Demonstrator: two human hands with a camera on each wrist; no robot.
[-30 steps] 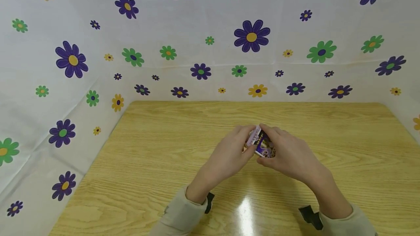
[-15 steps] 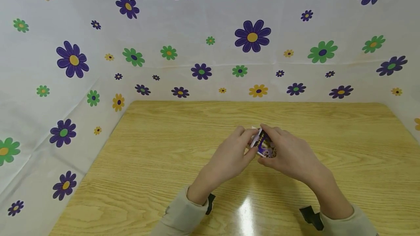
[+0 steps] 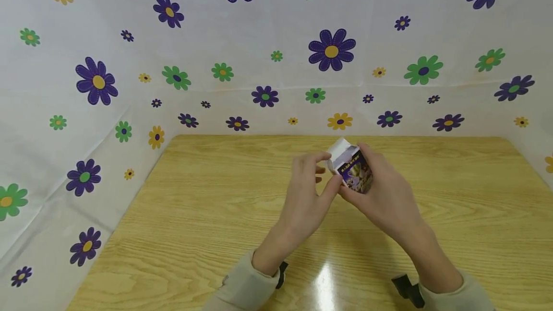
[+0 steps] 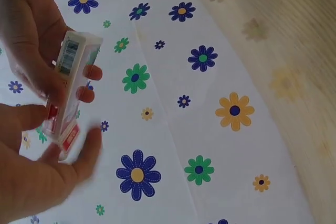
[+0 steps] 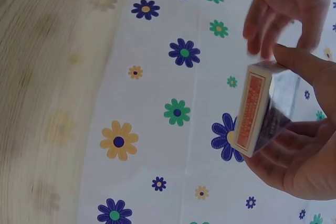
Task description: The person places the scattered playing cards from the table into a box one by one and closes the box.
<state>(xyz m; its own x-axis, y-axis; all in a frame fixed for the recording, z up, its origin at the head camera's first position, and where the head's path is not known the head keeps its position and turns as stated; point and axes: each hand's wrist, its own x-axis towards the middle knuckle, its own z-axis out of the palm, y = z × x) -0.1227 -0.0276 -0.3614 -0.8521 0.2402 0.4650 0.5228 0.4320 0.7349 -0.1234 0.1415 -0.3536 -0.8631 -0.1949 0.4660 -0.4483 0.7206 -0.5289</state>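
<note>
A small printed carton [image 3: 356, 174] with a purple front is held above the table, its white-lined top flap [image 3: 339, 150] raised. My right hand [image 3: 390, 196] grips the carton with fingers along one side and thumb at its lower edge. My left hand [image 3: 304, 200] is at the opened end, index fingertip at the flap and thumb tip at the carton's corner. In the left wrist view the carton [image 4: 68, 61] shows a barcode, with the left fingers blurred beside its red-marked end. A red printed panel [image 5: 251, 111] faces the right wrist view, where the left fingers hang apart from it.
The wooden table [image 3: 194, 205] spreads under both hands. White cloth with purple, green and yellow flowers [image 3: 276, 28] hangs at the back and along the sides. Dark straps [image 3: 408, 289] show at the sleeve cuffs.
The carton's top flap has swung up, baring its white inside. Both hands have lifted the carton slightly away from me, and the left fingers have loosened from its top.
</note>
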